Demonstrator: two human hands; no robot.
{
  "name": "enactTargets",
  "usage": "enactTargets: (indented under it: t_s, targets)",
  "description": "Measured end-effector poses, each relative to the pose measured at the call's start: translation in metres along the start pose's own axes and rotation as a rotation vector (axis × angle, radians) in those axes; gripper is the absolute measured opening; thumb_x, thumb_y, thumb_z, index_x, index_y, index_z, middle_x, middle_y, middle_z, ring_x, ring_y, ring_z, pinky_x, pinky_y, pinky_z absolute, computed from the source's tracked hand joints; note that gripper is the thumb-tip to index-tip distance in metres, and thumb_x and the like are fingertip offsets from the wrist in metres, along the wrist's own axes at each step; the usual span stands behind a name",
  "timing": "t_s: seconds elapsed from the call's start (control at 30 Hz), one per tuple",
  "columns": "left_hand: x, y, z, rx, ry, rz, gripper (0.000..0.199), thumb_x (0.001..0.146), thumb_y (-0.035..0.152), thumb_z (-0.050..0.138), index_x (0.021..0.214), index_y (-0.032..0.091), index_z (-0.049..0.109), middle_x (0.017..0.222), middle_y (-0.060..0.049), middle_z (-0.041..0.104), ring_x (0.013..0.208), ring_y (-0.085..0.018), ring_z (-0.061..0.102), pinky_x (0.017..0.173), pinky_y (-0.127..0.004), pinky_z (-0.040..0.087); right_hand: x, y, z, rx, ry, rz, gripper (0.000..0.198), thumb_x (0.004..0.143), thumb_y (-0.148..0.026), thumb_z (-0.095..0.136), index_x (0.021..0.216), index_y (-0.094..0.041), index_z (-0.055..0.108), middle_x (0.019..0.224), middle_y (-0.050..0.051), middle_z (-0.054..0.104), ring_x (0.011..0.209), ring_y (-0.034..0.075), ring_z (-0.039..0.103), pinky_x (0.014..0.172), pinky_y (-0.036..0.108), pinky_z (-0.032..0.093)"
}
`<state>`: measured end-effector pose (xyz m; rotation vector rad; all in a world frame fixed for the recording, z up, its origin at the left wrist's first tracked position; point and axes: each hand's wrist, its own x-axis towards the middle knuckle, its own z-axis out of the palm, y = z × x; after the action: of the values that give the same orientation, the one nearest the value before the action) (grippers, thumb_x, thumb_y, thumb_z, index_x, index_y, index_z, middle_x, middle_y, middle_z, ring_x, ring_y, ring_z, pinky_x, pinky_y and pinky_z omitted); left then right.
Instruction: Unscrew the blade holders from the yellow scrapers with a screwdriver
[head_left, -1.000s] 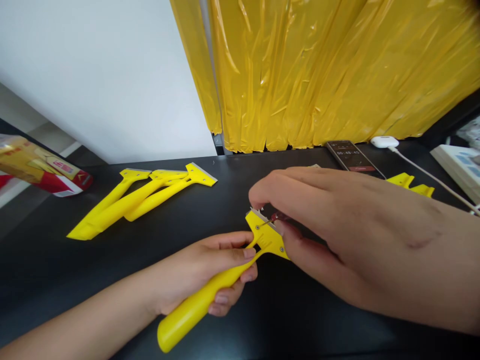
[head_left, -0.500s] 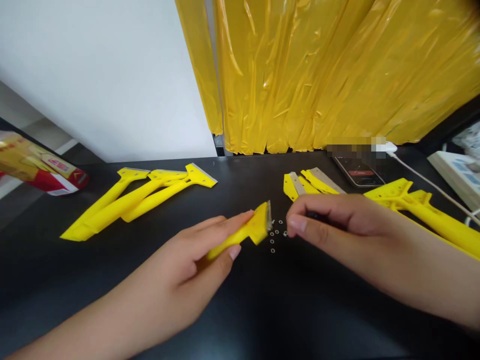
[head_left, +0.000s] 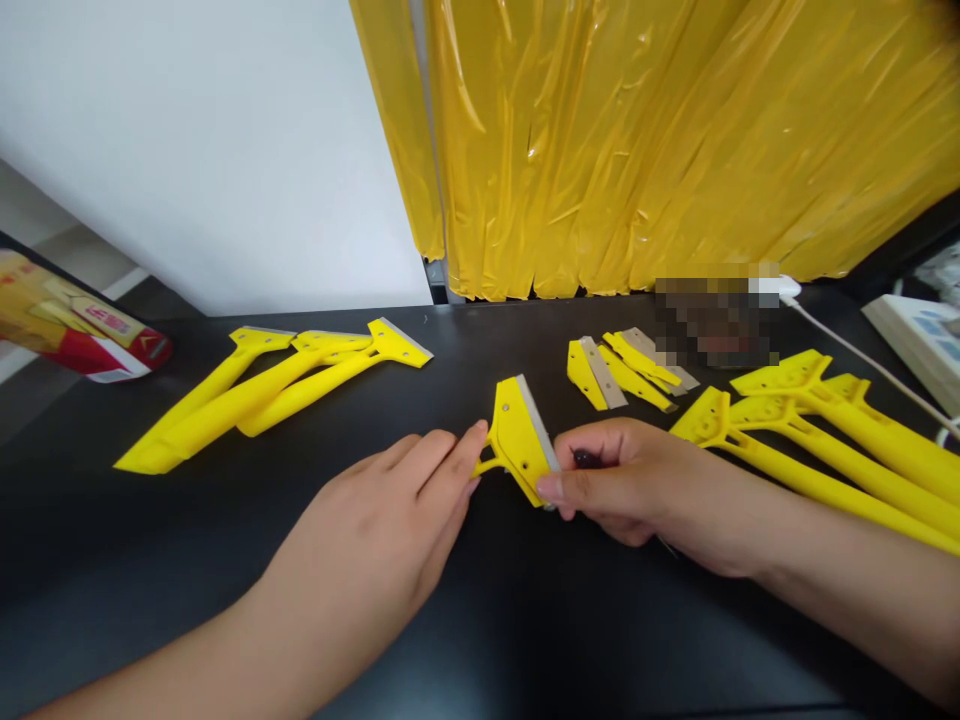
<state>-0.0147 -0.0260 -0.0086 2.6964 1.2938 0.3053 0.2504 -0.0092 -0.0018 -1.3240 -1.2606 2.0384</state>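
Observation:
My left hand (head_left: pixel 375 530) is closed round the handle of a yellow scraper (head_left: pixel 516 440), whose head is turned broad side up. Two holes show in the yellow cover plate, and a metal blade (head_left: pixel 538 415) runs along its right edge. At the head's lower right corner, the thumb and fingers of my right hand (head_left: pixel 637 475) pinch the scraper. Tucked in that same hand is what looks like a screwdriver (head_left: pixel 587 459); its black end shows and most of it is hidden. Any small part under my fingertips is hidden.
Several scrapers (head_left: pixel 262 390) with blades lie on the black table (head_left: pixel 187 590) at left. Loose yellow plates (head_left: pixel 586 372) and blades lie behind my right hand. Scraper handles (head_left: pixel 825 470) lie at right, near a white cable (head_left: pixel 862 345). A red and yellow packet (head_left: pixel 90 325) is far left.
The scraper head has turned from edge-on to broad side up. My right hand has moved left and down onto its corner. The small nuts on the table are now out of sight.

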Motion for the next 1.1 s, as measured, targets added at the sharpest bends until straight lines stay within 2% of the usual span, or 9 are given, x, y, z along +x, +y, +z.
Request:
enactTargets:
  t_s: [0.13,0.33,0.47,0.57,0.7,0.77,0.87,1.0,1.1]
  targets:
    - [0.004,-0.001,-0.004,-0.153,0.021,-0.035,0.052,0.111,0.030,0.049,0.162,0.020,0.054,0.129,-0.014,0.070,0.112,-0.031,0.069,0.099,-0.044,0.054,0.001,0.003,-0.005,0.154,-0.093,-0.036,0.035,0.081,-0.041,0.090,0.072,-0.018,0.064,0.050,-0.011,0.037,0.047,0.005,0.022,0.045,0.023,0.016]
    - [0.011,-0.005,-0.008,-0.490,-0.058,-0.081,0.049,0.112,0.030,0.050,0.161,0.031,0.053,0.118,-0.006,0.069,0.101,-0.021,0.067,0.089,-0.029,0.053,0.004,0.004,-0.011,0.083,-0.088,-0.065,0.035,0.083,-0.042,0.089,0.076,-0.017,0.066,0.055,-0.010,0.045,0.047,0.004,0.027,0.045,0.022,0.018]
    - [0.011,-0.008,-0.006,-0.522,-0.079,-0.077,0.048,0.111,0.032,0.054,0.158,0.034,0.057,0.114,-0.005,0.071,0.100,-0.021,0.068,0.091,-0.030,0.054,0.004,0.002,-0.014,-0.046,-0.096,0.005,0.042,0.081,-0.051,0.089,0.079,-0.017,0.066,0.069,-0.005,0.058,0.050,0.004,0.032,0.045,0.023,0.019]
    - [0.010,-0.008,-0.005,-0.576,-0.071,-0.077,0.047,0.110,0.034,0.057,0.156,0.037,0.059,0.116,-0.004,0.074,0.109,-0.023,0.070,0.100,-0.032,0.054,0.003,0.001,-0.017,-0.197,-0.071,-0.029,0.042,0.084,-0.055,0.087,0.081,-0.017,0.069,0.072,-0.005,0.057,0.054,0.006,0.034,0.046,0.022,0.022]
    - [0.011,-0.008,-0.006,-0.659,-0.077,-0.109,0.046,0.110,0.035,0.058,0.156,0.038,0.060,0.134,-0.003,0.074,0.124,-0.025,0.068,0.112,-0.036,0.050,0.003,0.001,-0.019,-0.063,-0.137,0.001,0.042,0.084,-0.055,0.087,0.082,-0.018,0.067,0.075,-0.004,0.059,0.052,0.005,0.032,0.046,0.023,0.021]
    - [0.012,-0.008,-0.007,-0.704,-0.107,-0.132,0.045,0.110,0.037,0.058,0.155,0.038,0.061,0.140,-0.002,0.073,0.127,-0.024,0.068,0.116,-0.037,0.048,0.003,0.000,-0.018,-0.104,-0.138,-0.015,0.039,0.084,-0.052,0.087,0.083,-0.018,0.068,0.071,-0.005,0.056,0.052,0.005,0.032,0.047,0.023,0.021]
    - [0.013,-0.007,-0.006,-0.702,-0.133,-0.123,0.046,0.110,0.036,0.058,0.156,0.039,0.060,0.145,0.000,0.071,0.129,-0.024,0.068,0.120,-0.037,0.045,0.002,-0.003,-0.015,-0.257,-0.101,-0.078,0.034,0.087,-0.048,0.086,0.081,-0.018,0.070,0.067,-0.006,0.049,0.056,0.006,0.033,0.048,0.022,0.021]
    - [0.010,-0.007,-0.006,-0.603,-0.094,-0.127,0.058,0.109,0.037,0.058,0.166,0.036,0.046,0.146,-0.004,0.071,0.127,-0.025,0.070,0.116,-0.036,0.049,-0.004,-0.010,-0.020,-0.046,-0.131,-0.063,0.040,0.086,-0.054,0.084,0.080,-0.020,0.065,0.059,-0.009,0.039,0.051,0.007,0.024,0.047,0.024,0.017]
    - [0.008,-0.009,-0.005,-0.529,-0.088,-0.175,0.069,0.108,0.039,0.059,0.172,0.035,0.032,0.129,-0.005,0.077,0.113,-0.026,0.075,0.105,-0.036,0.056,-0.012,-0.020,-0.036,-0.208,0.078,-0.172,0.043,0.089,-0.059,0.079,0.079,-0.021,0.064,0.057,-0.008,0.035,0.052,0.008,0.026,0.049,0.025,0.019]
